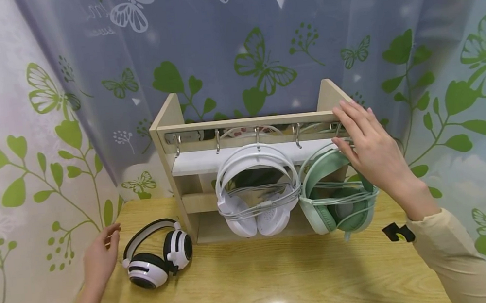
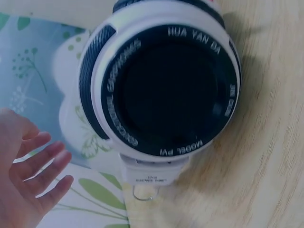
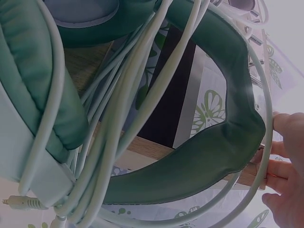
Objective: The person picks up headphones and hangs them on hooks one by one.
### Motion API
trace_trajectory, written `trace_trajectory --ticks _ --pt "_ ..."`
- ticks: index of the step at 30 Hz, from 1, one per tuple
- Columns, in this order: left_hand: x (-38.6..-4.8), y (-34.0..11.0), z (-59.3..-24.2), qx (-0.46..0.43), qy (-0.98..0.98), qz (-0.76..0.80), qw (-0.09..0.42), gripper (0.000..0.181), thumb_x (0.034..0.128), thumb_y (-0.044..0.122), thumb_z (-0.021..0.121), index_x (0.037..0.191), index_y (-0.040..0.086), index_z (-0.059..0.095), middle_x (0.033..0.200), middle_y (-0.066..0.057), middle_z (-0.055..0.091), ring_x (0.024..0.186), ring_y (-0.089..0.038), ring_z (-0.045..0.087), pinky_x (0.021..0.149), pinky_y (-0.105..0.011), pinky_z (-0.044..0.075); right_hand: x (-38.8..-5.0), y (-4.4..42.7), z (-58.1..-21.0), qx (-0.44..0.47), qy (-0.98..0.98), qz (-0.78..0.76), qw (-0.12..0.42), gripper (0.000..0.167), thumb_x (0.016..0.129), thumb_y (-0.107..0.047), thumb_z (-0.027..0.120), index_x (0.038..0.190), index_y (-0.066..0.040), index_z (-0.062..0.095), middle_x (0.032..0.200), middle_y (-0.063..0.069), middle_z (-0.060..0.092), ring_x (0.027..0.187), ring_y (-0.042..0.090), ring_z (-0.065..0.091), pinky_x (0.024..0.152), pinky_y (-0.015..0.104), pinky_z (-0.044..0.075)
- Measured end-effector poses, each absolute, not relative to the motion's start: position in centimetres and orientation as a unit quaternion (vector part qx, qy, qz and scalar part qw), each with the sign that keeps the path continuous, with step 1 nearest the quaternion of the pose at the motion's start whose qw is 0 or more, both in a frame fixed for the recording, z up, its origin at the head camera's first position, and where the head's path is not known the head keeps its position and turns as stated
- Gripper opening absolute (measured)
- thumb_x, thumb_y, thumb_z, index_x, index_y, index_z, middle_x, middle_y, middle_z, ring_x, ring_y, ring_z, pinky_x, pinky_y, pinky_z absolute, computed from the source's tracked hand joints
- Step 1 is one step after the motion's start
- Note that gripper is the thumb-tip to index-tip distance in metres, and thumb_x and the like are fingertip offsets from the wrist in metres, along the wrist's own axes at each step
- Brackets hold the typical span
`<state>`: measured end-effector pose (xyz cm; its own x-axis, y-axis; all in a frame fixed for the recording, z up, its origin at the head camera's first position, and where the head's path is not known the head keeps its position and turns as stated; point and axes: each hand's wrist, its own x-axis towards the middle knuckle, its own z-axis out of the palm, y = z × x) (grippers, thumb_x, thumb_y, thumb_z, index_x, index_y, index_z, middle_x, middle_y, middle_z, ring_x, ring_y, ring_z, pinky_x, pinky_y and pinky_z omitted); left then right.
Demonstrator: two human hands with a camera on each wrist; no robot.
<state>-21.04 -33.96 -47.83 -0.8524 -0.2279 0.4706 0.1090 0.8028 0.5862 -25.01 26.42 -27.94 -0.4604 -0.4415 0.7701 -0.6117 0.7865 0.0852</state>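
Note:
Green headphones (image 1: 354, 206), wrapped in their pale cable, hang from the right-hand hook of a wooden rack (image 1: 240, 122). My right hand (image 1: 370, 149) rests at the rack's upper right corner, fingers laid over its top edge, beside the green headband (image 3: 237, 95). To the left, white headphones (image 1: 271, 217) hang from the middle hook with their cable wound round them. Black-and-white headphones (image 1: 149, 270) lie on the table left of the rack. Just left of them is my left hand (image 1: 101, 255), fingers loosely bent and holding nothing; the left wrist view shows a gap between it and the round earcup (image 2: 166, 95).
The rack stands on a wood-grain table (image 1: 238, 283) and has several metal hooks, including a hook (image 1: 217, 141) with nothing on it. Behind the front bar is a white shelf (image 1: 196, 163). A patterned curtain (image 1: 216, 51) hangs behind, with printed walls on both sides.

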Motion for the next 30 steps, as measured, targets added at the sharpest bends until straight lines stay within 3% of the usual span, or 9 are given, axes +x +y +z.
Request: trace_trajectory --ticks 2,9,14,16,19,21,23,26,30 --pt "-21.2 -34.3 -48.0 0.046 -0.913 -0.309 0.261 0.031 0.1054 0.013 0.05 0.127 -0.004 0.064 0.116 -0.026 0.07 0.1 -0.044 0.069 0.077 -0.025 0.054 -25.0 26.5 -28.0 0.31 -0.849 0.1 0.416 0.062 0.108 -0.045 0.04 0.154 -0.002 0.041 0.157 0.02 0.04 0.148 0.037 0.033 0.124 0.052 0.019" --pt "-21.8 -35.7 -49.3 0.075 -0.924 -0.333 0.174 0.04 0.1071 0.02 0.047 0.13 -0.01 0.058 0.119 -0.035 0.065 0.107 -0.051 0.065 0.087 -0.053 0.053 -25.0 26.5 -27.9 0.31 -0.849 0.096 0.418 0.064 0.108 -0.047 0.038 0.154 -0.002 0.041 0.157 0.02 0.04 0.148 0.037 0.033 0.124 0.052 0.019" --pt "-22.1 -36.8 -50.4 0.091 -0.931 -0.344 0.085 0.051 0.1092 0.027 0.04 0.136 -0.016 0.048 0.13 -0.041 0.055 0.119 -0.055 0.056 0.098 -0.06 0.047 -25.0 26.4 -27.9 0.308 -0.852 0.097 0.413 0.06 0.108 -0.042 0.044 0.154 -0.002 0.04 0.158 0.019 0.039 0.148 0.037 0.032 0.123 0.053 0.02" --pt "-22.2 -37.2 -50.8 0.097 -0.931 -0.345 0.067 0.052 0.1095 0.028 0.039 0.137 -0.016 0.047 0.13 -0.04 0.056 0.118 -0.054 0.057 0.096 -0.055 0.049 -25.0 26.4 -27.9 0.307 -0.853 0.098 0.41 0.059 0.108 -0.039 0.047 0.154 -0.003 0.04 0.158 0.019 0.039 0.149 0.037 0.032 0.123 0.052 0.02" --pt "-22.5 -37.5 -51.3 0.102 -0.928 -0.354 0.052 0.051 0.1096 0.027 0.039 0.136 -0.015 0.049 0.126 -0.037 0.06 0.112 -0.049 0.062 0.081 -0.038 0.055 -24.9 26.4 -27.8 0.307 -0.853 0.098 0.411 0.058 0.107 -0.037 0.049 0.154 -0.003 0.041 0.158 0.019 0.039 0.148 0.037 0.032 0.123 0.052 0.02" --pt "-22.6 -37.7 -51.6 0.106 -0.921 -0.372 0.046 0.05 0.1094 0.027 0.04 0.134 -0.016 0.05 0.123 -0.036 0.062 0.106 -0.045 0.067 0.071 -0.027 0.053 -24.9 26.4 -27.8 0.306 -0.853 0.098 0.411 0.058 0.107 -0.036 0.05 0.154 -0.003 0.041 0.158 0.019 0.039 0.148 0.037 0.032 0.124 0.052 0.02" --pt "-22.8 -37.8 -52.0 0.109 -0.917 -0.381 0.041 0.051 0.109 0.027 0.042 0.133 -0.017 0.051 0.118 -0.035 0.065 0.1 -0.041 0.068 0.066 -0.024 0.052 -24.9 26.4 -27.8 0.306 -0.854 0.097 0.411 0.058 0.107 -0.034 0.051 0.154 -0.003 0.041 0.158 0.019 0.039 0.148 0.037 0.032 0.124 0.052 0.02" --pt "-22.9 -38.0 -52.4 0.095 -0.927 -0.363 0.028 0.053 0.1086 0.029 0.043 0.131 -0.017 0.053 0.118 -0.036 0.064 0.106 -0.046 0.065 0.083 -0.039 0.056 -24.9 26.4 -27.8 0.305 -0.855 0.096 0.41 0.057 0.106 -0.031 0.055 0.154 -0.002 0.041 0.158 0.019 0.04 0.148 0.037 0.032 0.124 0.052 0.02" --pt "-23.1 -38.0 -52.7 0.069 -0.94 -0.334 0.018 0.053 0.1083 0.031 0.043 0.128 -0.017 0.057 0.123 -0.037 0.062 0.118 -0.054 0.056 0.098 -0.058 0.047 -24.8 26.5 -27.8 0.304 -0.855 0.095 0.409 0.057 0.106 -0.031 0.054 0.154 -0.002 0.041 0.158 0.02 0.039 0.148 0.038 0.033 0.124 0.052 0.02"
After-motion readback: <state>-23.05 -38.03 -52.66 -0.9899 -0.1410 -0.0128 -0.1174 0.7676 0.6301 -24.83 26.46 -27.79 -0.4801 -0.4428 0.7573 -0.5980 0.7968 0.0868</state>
